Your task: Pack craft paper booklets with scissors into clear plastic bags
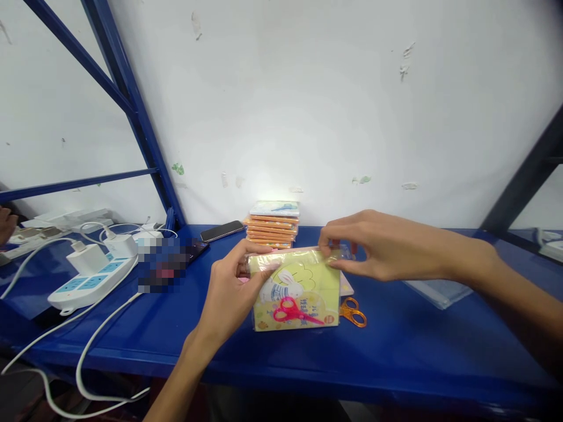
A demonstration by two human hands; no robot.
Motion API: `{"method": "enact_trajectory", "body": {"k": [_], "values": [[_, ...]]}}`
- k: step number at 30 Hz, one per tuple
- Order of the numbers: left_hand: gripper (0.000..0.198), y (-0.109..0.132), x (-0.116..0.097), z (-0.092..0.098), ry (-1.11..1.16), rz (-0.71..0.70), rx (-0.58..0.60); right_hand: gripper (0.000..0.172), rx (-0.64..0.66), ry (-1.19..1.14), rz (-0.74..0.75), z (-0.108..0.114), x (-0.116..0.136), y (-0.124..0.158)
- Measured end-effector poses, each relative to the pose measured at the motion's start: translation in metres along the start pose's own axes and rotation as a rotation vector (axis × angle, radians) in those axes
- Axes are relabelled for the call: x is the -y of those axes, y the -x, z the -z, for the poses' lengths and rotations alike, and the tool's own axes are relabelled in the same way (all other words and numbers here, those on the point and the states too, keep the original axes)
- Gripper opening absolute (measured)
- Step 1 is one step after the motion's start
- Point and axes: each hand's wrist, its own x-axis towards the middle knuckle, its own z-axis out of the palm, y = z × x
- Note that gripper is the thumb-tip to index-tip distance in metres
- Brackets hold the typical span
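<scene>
My left hand (231, 287) grips the left side of a yellow children's craft book (299, 296), which stands tilted on the blue shelf inside a transparent plastic sleeve. Pink scissors are printed on its cover, beside a cartoon rabbit. My right hand (378, 246) pinches the sleeve's top right edge between thumb and fingers. Orange-handled scissors (352, 312) lie on the shelf just right of the book, partly hidden by it. Behind it stands a stack of orange-edged books (271, 225).
A white power strip (92, 275) with chargers and cables sits left on the blue metal shelf (396, 334). There are also a phone (222, 231), a pixelated blurred patch (160, 264), and a flat transparent sleeve (435, 293). Another person's hand (5, 225) shows at far left.
</scene>
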Motion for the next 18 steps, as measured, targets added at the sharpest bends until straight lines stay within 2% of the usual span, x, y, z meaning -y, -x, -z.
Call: {"method": "enact_trajectory", "body": {"k": [10,18], "values": [[0.013,0.0,0.013,0.005,-0.08,-0.068,0.053,0.017,-0.01,0.057,-0.009,0.002,-0.001,0.002],[0.012,0.001,0.017,0.004,-0.164,-0.116,0.052,0.022,-0.052,-0.055,0.006,0.006,-0.007,0.006]]}}
